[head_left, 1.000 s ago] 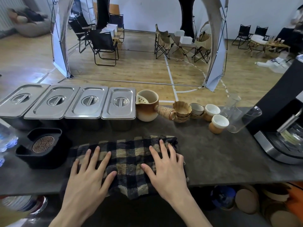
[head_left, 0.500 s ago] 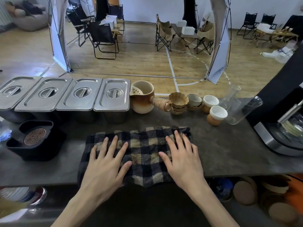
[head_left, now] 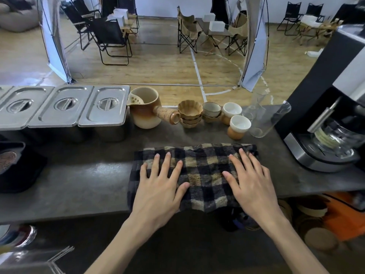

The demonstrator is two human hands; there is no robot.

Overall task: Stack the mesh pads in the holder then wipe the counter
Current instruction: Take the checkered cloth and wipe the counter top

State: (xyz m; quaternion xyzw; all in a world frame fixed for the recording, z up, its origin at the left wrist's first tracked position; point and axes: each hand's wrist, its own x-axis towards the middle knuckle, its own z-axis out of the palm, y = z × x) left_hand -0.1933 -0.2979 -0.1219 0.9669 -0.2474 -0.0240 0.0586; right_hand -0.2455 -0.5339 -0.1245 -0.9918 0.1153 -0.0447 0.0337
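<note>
A dark-and-tan checked cloth (head_left: 201, 173) lies flat on the dark grey counter (head_left: 83, 182), its near edge hanging over the counter's front. My left hand (head_left: 160, 186) presses on the cloth's left half with straight, spread fingers. My right hand (head_left: 250, 180) presses on its right half the same way. At the far left edge stands the black holder (head_left: 17, 171) with a brown mesh pad (head_left: 6, 158) inside, partly cut off by the frame.
Steel lidded pans (head_left: 65, 107) line the back left. A ceramic side-handle pot (head_left: 146, 109), stacked small cups (head_left: 190, 115), two white-lined cups (head_left: 237, 125) and a tipped glass beaker (head_left: 270, 119) stand behind the cloth. A black machine (head_left: 325, 123) fills the right end.
Both hands have slid the cloth rightward along the counter, from beside the holder to the stretch in front of the cups. The holder now sits at the frame's left edge.
</note>
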